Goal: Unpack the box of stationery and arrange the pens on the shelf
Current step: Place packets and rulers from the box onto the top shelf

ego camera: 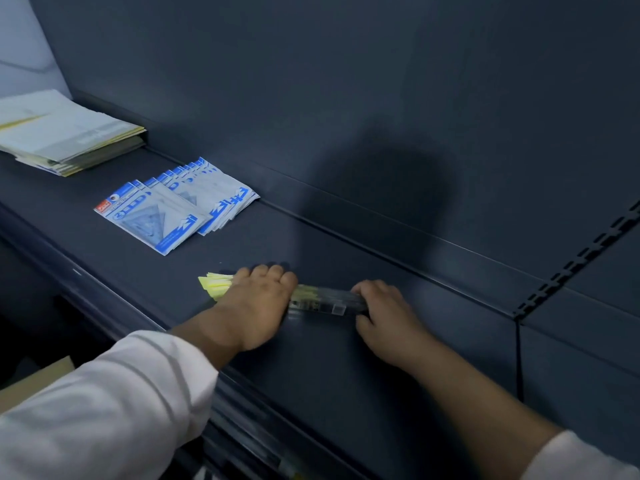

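Observation:
A bundle of packaged pens (320, 301) in clear sleeves with yellow card tops lies flat on the dark shelf (346, 358), running left to right. My left hand (254, 303) lies over its left part, fingers curled over the far side, and the yellow tops stick out past it. My right hand (384, 313) grips the bundle's right end, thumb on the near side. The box is not clearly in view.
A fanned row of blue-and-white packets (173, 206) lies on the shelf to the left. A stack of pale booklets (65, 136) sits at the far left. The shelf's back panel rises behind, with a slotted upright (571, 265) at the right. A brown cardboard corner (34, 379) shows at lower left.

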Demonstrator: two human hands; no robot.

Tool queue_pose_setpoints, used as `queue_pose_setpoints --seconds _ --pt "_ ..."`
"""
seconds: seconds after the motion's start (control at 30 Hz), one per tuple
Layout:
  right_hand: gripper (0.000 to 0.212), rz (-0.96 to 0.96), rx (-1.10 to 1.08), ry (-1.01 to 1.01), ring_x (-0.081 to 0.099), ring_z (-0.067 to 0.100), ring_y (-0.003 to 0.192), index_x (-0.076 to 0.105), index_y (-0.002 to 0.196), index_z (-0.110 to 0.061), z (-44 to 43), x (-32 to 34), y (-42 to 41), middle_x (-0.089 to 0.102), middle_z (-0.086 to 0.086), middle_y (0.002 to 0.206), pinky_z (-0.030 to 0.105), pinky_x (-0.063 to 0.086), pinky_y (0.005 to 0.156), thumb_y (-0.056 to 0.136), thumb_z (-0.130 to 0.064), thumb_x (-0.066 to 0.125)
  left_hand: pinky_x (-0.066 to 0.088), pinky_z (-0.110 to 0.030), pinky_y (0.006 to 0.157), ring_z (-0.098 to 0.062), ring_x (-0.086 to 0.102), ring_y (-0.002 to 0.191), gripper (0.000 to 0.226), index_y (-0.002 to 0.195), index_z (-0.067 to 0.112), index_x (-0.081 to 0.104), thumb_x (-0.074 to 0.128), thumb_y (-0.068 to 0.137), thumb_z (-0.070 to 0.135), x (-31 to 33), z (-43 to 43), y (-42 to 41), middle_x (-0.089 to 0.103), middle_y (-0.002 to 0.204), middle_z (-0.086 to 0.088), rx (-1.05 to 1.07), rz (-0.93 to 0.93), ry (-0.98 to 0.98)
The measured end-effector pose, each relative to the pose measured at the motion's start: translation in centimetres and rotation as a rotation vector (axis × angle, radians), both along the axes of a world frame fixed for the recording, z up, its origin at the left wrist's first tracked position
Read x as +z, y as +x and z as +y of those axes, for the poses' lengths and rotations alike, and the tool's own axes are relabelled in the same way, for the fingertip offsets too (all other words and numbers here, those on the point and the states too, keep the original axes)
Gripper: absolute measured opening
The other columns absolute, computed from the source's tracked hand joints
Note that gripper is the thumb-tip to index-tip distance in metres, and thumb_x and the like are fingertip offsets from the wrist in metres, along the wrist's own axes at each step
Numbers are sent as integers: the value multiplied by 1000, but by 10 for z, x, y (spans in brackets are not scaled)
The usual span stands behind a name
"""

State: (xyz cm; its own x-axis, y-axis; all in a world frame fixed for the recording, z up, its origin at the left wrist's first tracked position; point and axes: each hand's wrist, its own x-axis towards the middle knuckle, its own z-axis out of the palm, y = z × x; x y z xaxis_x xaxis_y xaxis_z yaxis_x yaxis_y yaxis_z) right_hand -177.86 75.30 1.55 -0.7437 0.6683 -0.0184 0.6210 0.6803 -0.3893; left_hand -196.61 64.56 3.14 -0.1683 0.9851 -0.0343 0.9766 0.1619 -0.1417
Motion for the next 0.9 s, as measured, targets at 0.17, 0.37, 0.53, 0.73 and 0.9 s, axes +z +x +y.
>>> queue_pose_setpoints --seconds 0.17,0.37,0.53,0.73,0.9 --pt "3 616 -348 -563 55 15 100 55 90 -28 1 21 -1 59 -4 102 23 43 81 92 -26 58 43 -36 66 -27 58 78 33 92 18 57 71 63 16 7 4 -7 58 87 -3 -120 80 164" --pt "24 606 -684 -1098 57 21 86 51 109 -19 22 44 7 57 6 111 35 48 71 94 -37 55 30 -38 64 -28 48 67 14 83 18 53 51 70 14 13 14 -5 51 75 -5 -279 202 442" --pt "26 313 -475 -1187 66 21 80 60 108 -19 39 49 20 65 7 102 29 54 64 89 -36 60 29 -38 65 -27 46 72 16 89 15 60 48 79 14 13 22 -6 59 83 -7 -314 202 590" --pt "11 536 -341 -1150 64 15 61 61 97 -12 44 40 22 66 8 78 19 50 50 86 -11 65 32 -40 73 -32 57 93 36 97 13 51 69 65 16 5 31 -10 63 107 -11 -303 112 481" --pt "21 545 -191 -507 58 2 69 64 85 -24 47 21 18 64 -7 78 17 49 65 83 -4 68 13 -40 107 -21 38 131 81 143 20 28 66 75 42 12 49 -12 46 137 1 -87 -51 161"
